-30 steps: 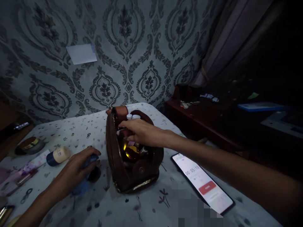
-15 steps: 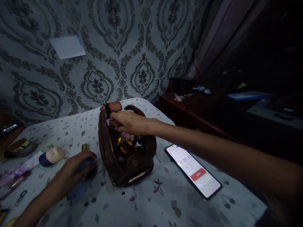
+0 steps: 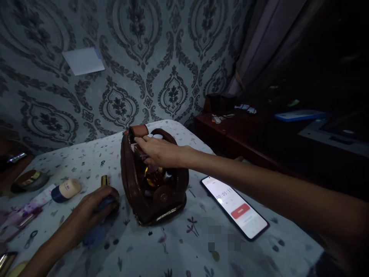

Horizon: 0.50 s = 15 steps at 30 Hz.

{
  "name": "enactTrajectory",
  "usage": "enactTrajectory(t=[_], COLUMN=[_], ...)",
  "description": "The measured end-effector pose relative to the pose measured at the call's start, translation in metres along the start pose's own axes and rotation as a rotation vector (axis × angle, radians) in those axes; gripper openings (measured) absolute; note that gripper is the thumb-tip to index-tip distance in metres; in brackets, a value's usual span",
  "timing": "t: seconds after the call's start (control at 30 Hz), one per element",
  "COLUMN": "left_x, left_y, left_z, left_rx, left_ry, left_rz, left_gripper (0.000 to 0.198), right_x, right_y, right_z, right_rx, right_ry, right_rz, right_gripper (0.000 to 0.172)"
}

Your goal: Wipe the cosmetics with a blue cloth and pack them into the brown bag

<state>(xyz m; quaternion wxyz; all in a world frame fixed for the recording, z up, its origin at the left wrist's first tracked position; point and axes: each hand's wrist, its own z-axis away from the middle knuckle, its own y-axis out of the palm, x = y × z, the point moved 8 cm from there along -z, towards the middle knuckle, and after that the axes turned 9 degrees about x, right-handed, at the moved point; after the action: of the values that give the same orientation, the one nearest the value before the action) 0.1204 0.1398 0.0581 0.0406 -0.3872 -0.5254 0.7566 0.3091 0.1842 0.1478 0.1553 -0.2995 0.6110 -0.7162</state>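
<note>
An open brown zip bag (image 3: 131, 192) stands upright on the patterned sheet, with several small items inside. My right hand (image 3: 158, 151) reaches over its far part. Its fingers and thumb are closed about a small dark brown packet (image 3: 140, 151), partly hidden in the bag. An amber glossy item (image 3: 154, 179) and a silver-tipped item (image 3: 167, 177) lie below that hand. Left of the bag, my left hand (image 3: 96, 206) curls round a dark blue bottle (image 3: 107, 201). A gold cap (image 3: 105, 180) shows just beyond its fingers; the hand covers most of the bottle.
A phone (image 3: 236, 209) showing a running timer lies right of the bag. At left are a cream roll-on bottle with a blue cap (image 3: 66, 190), a pink-and-white tube (image 3: 40, 198) and a round jar (image 3: 30, 181). A dark red table (image 3: 225, 134) stands behind to the right.
My right hand has shifted slightly, and white round tops show behind it in the bag. My left hand stays around the bottle. The phone timer has advanced one second; the view has shifted a little.
</note>
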Motion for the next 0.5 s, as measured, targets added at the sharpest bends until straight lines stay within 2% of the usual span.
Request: enactTrajectory(t=[0.2,0.37,0.43,0.5], left_x=[0.005,0.007,0.007,0.007], left_y=[-0.003,0.0,-0.001,-0.003], left_z=[0.005,0.009,0.01,0.013], left_rx=[-0.089,-0.112,-0.124,-0.135], left_ry=[0.006,0.019,0.03,0.038], left_rz=[0.012,0.02,0.009,0.005], left_gripper=[0.024,0.025,0.024,0.023], right_x=[-0.002,-0.006,-0.007,-0.005], right_y=[-0.002,-0.001,-0.008,-0.022], right_z=[0.004,0.004,0.006,0.013], right_rx=[-0.072,-0.062,-0.105,-0.208], right_ry=[-0.109,-0.094,-0.101,-0.126], right_rz=[-0.026,-0.025,-0.035,-0.049], right_gripper=[0.051,0.053,0.05,0.04])
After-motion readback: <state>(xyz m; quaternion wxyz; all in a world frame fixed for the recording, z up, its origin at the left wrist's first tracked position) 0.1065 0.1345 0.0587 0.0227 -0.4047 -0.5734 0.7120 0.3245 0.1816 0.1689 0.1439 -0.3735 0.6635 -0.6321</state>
